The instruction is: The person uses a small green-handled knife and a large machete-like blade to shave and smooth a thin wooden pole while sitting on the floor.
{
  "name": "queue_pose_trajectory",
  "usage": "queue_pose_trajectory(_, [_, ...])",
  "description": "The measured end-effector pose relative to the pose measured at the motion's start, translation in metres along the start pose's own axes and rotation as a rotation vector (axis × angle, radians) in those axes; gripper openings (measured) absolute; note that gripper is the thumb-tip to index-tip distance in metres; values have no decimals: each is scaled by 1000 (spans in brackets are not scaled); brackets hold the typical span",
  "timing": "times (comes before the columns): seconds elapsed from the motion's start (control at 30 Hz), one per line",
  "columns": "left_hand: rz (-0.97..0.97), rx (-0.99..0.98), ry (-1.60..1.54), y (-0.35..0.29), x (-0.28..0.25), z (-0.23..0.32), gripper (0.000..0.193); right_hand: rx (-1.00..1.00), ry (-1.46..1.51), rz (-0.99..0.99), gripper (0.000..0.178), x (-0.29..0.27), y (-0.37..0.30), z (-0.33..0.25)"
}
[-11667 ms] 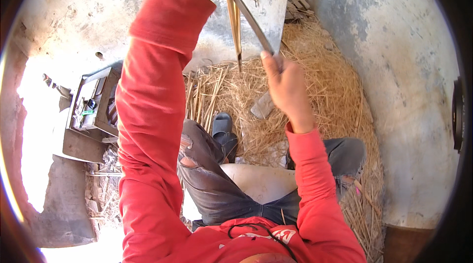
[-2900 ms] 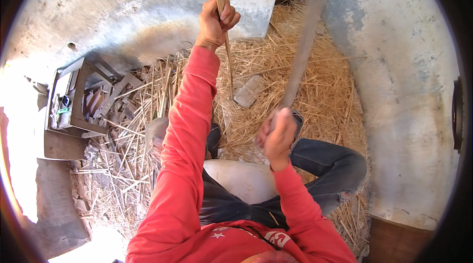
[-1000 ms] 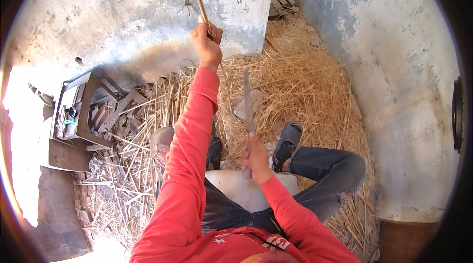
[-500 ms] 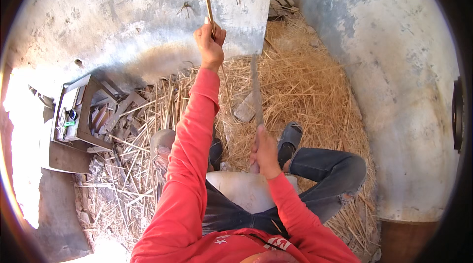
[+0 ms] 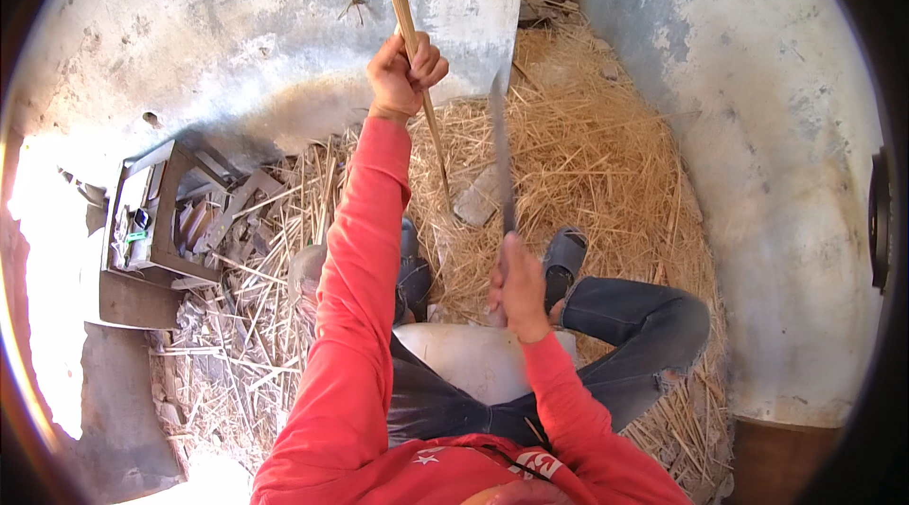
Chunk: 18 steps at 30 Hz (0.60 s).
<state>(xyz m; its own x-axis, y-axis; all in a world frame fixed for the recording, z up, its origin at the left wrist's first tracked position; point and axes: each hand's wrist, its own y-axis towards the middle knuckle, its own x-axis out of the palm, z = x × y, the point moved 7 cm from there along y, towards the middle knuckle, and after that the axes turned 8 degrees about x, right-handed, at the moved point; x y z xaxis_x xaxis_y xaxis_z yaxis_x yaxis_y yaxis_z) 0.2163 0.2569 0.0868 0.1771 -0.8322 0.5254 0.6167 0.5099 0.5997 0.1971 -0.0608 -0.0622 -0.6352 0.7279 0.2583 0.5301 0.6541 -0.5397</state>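
Observation:
My left hand [image 5: 407, 77], raised at arm's length, is closed round a long, thin pale wooden strip [image 5: 436, 150] that looks like split bamboo. Its upper part runs out of the top of the view, and the lower end slants down to the straw-covered floor. Lower and to the right, my right hand [image 5: 522, 291] grips the handle of a long, narrow grey blade [image 5: 502, 150], a knife by its look. The blade points away from me, blurred by motion, beside the strip and apart from it.
Straw and shavings [image 5: 606, 150] cover the floor, with a flat stone [image 5: 476, 199] among them. A pale, smooth block [image 5: 469, 360] lies between my legs. At left stands a wooden stool-like frame [image 5: 170, 212] near scattered sticks [image 5: 256, 335]. Bare walls [image 5: 237, 22] curve round.
My left hand has risen slightly, and the strip now shows a wider face. My right hand and the blade have shifted a little to the right.

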Motion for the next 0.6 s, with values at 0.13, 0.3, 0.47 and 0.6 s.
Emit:
queue_pose_trajectory(0.13, [-128, -86, -67, 7, 7, -3, 67, -334, 116, -4, 47, 19, -16, -48])
queue_pose_trajectory(0.3, [-285, -142, -108, -2, 11, -7, 72, 372, -119, -98, 47, -15, 1, 61])
queue_pose_trajectory(0.47, [-349, -173, -199, -9, 1, -1, 70, 17, -116, -9, 48, -31, -4, -7])
queue_pose_trajectory(0.6, [-379, -179, -200, -5, 6, 0, 70, -286, 159, -50, 45, -8, -14, -40])
